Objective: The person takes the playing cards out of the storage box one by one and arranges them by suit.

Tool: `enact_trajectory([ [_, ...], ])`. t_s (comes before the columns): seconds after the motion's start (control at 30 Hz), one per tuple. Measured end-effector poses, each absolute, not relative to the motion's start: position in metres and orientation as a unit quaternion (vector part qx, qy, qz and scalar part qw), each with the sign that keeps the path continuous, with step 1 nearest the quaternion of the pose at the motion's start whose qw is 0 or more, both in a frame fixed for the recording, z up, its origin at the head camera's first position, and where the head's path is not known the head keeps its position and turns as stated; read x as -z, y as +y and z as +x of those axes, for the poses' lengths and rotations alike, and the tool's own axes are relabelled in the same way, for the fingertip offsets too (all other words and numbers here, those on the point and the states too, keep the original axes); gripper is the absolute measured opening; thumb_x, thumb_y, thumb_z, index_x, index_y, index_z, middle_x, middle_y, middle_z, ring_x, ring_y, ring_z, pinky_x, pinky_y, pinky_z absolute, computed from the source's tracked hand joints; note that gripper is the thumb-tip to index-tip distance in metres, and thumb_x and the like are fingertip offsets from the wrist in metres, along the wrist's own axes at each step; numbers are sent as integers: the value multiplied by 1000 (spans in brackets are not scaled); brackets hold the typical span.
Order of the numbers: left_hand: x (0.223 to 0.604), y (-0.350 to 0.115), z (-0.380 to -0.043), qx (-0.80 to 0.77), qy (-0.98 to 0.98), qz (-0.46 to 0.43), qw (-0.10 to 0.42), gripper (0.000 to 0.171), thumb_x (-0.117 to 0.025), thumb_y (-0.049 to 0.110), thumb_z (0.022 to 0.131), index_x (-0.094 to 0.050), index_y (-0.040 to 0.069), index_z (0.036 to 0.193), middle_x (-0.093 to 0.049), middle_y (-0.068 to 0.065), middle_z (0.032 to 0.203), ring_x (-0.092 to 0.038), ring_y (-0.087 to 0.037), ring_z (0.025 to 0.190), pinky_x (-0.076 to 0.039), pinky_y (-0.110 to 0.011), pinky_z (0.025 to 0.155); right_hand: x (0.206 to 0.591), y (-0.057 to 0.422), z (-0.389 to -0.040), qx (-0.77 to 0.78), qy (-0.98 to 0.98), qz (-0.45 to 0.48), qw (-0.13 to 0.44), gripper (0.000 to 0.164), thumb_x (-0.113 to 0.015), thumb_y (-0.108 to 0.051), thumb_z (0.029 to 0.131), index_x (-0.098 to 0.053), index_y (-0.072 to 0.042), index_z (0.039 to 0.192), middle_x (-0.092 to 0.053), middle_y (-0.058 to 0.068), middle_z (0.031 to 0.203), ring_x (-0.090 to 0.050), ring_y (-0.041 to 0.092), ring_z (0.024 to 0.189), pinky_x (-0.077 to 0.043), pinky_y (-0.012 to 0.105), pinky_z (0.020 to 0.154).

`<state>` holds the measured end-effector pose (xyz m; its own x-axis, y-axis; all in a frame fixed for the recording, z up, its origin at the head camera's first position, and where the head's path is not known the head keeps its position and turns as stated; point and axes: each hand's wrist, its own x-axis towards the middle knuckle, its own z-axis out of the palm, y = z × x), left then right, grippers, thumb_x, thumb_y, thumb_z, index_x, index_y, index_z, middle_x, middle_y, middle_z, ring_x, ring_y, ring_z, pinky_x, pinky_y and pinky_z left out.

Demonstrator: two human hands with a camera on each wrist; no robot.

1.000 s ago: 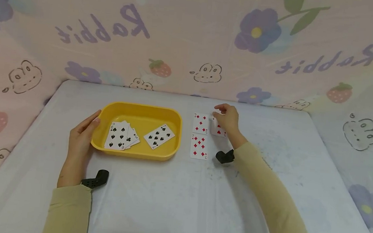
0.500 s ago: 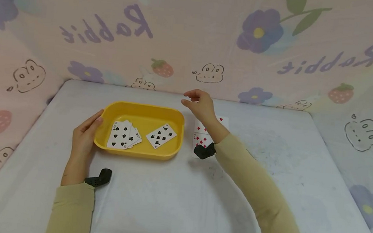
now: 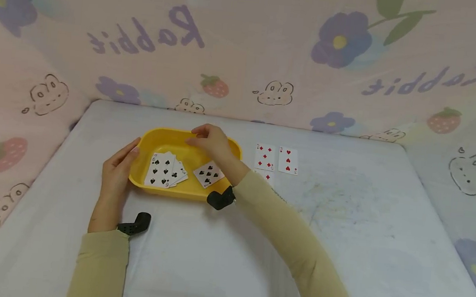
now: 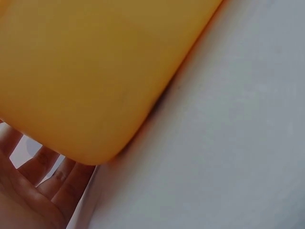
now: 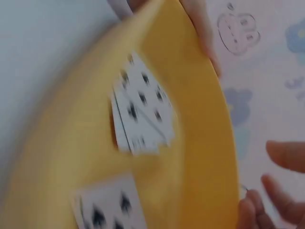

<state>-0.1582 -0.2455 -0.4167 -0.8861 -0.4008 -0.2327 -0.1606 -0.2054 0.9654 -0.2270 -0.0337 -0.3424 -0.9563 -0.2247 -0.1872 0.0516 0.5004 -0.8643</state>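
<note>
My left hand [image 3: 117, 173] holds the left end of a yellow plastic tray [image 3: 179, 194], its thumb at the rim and its fingers along the outside wall. Over the tray's far right part is my right hand [image 3: 217, 145], thumb and fingers apart with nothing between them. Inside, a six of spades [image 3: 161, 171] tops a small fanned pile of playing cards on the left. A seven of spades [image 3: 208, 175] lies singly on the right, partly hidden by the right wrist. In the right wrist view, blurred, these spade cards [image 5: 143, 107] show on the tray floor.
Right of the tray, a five of diamonds [image 3: 264, 157] and a three of hearts [image 3: 289, 161] lie face up side by side on the white-covered table [image 3: 186, 257]. A seven of diamonds [image 3: 267, 176] is mostly covered by the right sleeve. A printed curtain [image 3: 237, 54] stands behind.
My right hand has moved left from the three of hearts, past the five of diamonds, to above the tray. My left hand keeps its hold on the tray's left end.
</note>
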Motion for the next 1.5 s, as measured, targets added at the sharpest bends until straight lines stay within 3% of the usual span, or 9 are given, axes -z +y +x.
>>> enact_trajectory([
  [0.13,418,-246,-159,743,-625,225,82,39,-66,33,91,-62,26,129,-52,11,141,-36,-5,138,-28,-20,115,352,-57,-221,485,857,-1,176,40,-75,-24,83,-64,-8,118,-64,9,115,-57,21,96,-51,27,82],
  [0.5,422,-247,-160,730,-643,216,85,38,-64,33,93,-61,27,130,-52,11,141,-36,-5,139,-26,-23,117,374,-87,-216,451,855,7,255,44,-70,-24,87,-61,-4,125,-58,10,129,-54,25,116,-47,35,102],
  [0.7,421,-247,-160,730,-644,214,87,38,-63,32,93,-61,26,130,-51,10,143,-36,-6,139,-30,-21,114,376,-92,-214,454,843,1,290,42,-67,-25,89,-62,-2,123,-63,10,122,-56,20,103,-47,32,100],
  [0.83,420,-246,-159,732,-642,211,88,38,-63,33,93,-61,26,130,-51,10,143,-36,-6,139,-32,-20,113,376,-97,-214,446,845,16,294,41,-65,-25,91,-62,2,121,-64,11,120,-54,20,96,-48,32,96],
  [1.07,419,-245,-158,733,-639,216,85,38,-64,34,92,-62,28,129,-51,11,142,-36,-6,138,-32,-19,112,376,-100,-215,443,857,21,261,43,-58,-23,94,-56,-3,131,-55,10,136,-51,23,123,-43,34,106],
  [1.23,420,-245,-157,740,-632,216,81,38,-65,36,91,-62,29,129,-50,11,143,-37,-7,138,-32,-21,113,377,-100,-219,452,846,17,283,42,-56,-24,95,-56,0,130,-56,12,133,-54,22,115,-45,36,105],
  [1.33,421,-245,-157,734,-639,214,83,38,-64,36,91,-62,29,128,-51,11,142,-36,-7,139,-30,-24,115,379,-100,-222,445,846,24,291,34,-55,-24,96,-62,3,115,-61,11,105,-53,20,90,-48,27,86],
  [1.43,421,-246,-158,730,-644,213,87,38,-64,36,92,-62,28,129,-52,11,142,-36,-8,139,-26,-27,118,381,-101,-223,443,843,21,306,27,-56,-25,95,-63,0,88,-51,7,76,-45,18,68,-38,23,63],
  [1.5,421,-246,-158,728,-647,210,89,38,-64,35,92,-62,28,129,-52,11,142,-36,-8,139,-25,-28,119,382,-101,-223,455,832,19,317,27,-57,-24,95,-60,-3,78,-47,4,67,-42,17,60,-33,23,57],
])
